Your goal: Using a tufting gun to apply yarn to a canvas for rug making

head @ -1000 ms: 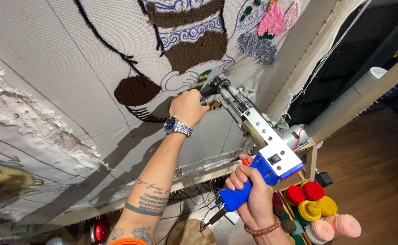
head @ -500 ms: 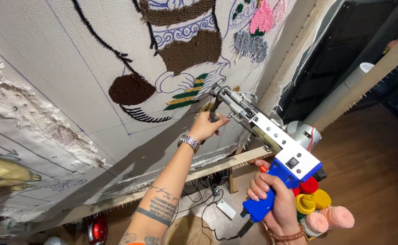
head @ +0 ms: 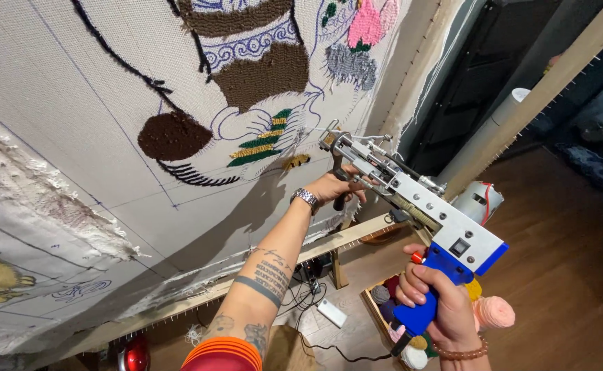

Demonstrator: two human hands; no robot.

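Head view: right hand (head: 433, 302) fingers curl tight around the tufting gun's (head: 411, 206) blue grip, left hand (head: 339, 187) clasps its black front handle near the stretched cloth's (head: 74, 96) lower right corner.

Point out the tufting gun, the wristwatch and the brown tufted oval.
tufting gun (head: 446, 230): head view, on its grey metal body.
wristwatch (head: 306, 199): head view, on the metal band at the left wrist.
brown oval (head: 174, 136): head view, on its tufted middle.
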